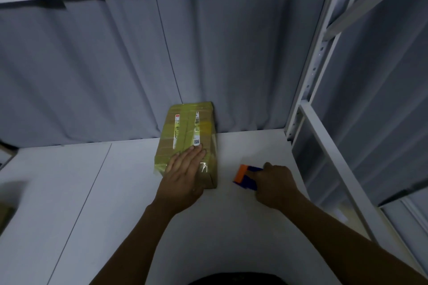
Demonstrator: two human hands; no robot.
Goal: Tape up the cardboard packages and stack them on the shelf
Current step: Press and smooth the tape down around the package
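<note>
The brown cardboard package, banded in glossy yellowish tape, lies flat on the white shelf board with its far end against the grey pleated curtain. The left hand presses on its near end, fingers straight and close together. I take that as pinning the box so that it cannot slide. The right hand rests on the board just beside the package, fingers curled round a blue and orange tape dispenser, which I judge is parked within reach. From here I make out a long white label, a barcode sticker and a QR code. I can read no lettering on any of them.
</note>
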